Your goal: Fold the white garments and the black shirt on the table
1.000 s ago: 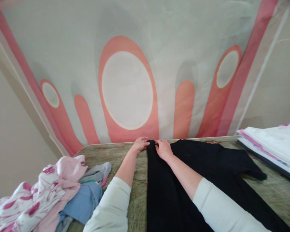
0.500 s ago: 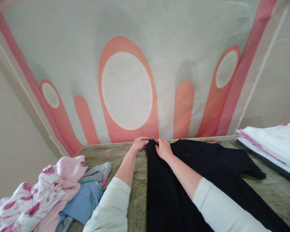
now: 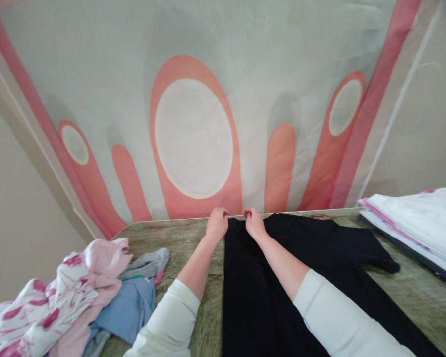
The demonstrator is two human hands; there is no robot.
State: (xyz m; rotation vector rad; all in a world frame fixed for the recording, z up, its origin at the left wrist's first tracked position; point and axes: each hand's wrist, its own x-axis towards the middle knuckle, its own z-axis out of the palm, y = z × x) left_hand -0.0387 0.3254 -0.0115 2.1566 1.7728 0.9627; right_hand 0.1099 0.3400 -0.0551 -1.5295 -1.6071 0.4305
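Observation:
A black short-sleeved top (image 3: pixel 301 258) lies spread on the wood-patterned table, its left side running in a straight edge and one sleeve pointing right. My left hand (image 3: pixel 217 224) is at its far left corner, fingers curled in a pinch. A short way to the right, my right hand (image 3: pixel 254 225) is closed at the same far edge, thumb and forefinger together. Both sets of fingertips are small and partly turned away, so the fabric between them hardly shows. Between the hands the cloth lies nearly flat.
At the left lies a loose heap of clothes: a white-and-pink patterned piece (image 3: pixel 40 307), a blue one (image 3: pixel 128 307) and a grey one (image 3: pixel 148 265). A stack of folded clothes (image 3: pixel 419 218) stands at the right. Behind the table (image 3: pixel 186 243) rises a wall with a printed backdrop (image 3: pixel 301 49).
My left hand has gone from lying flat on the corner to a curled pinch. My right hand has shifted slightly right and up, its fingers now drawn together at the edge.

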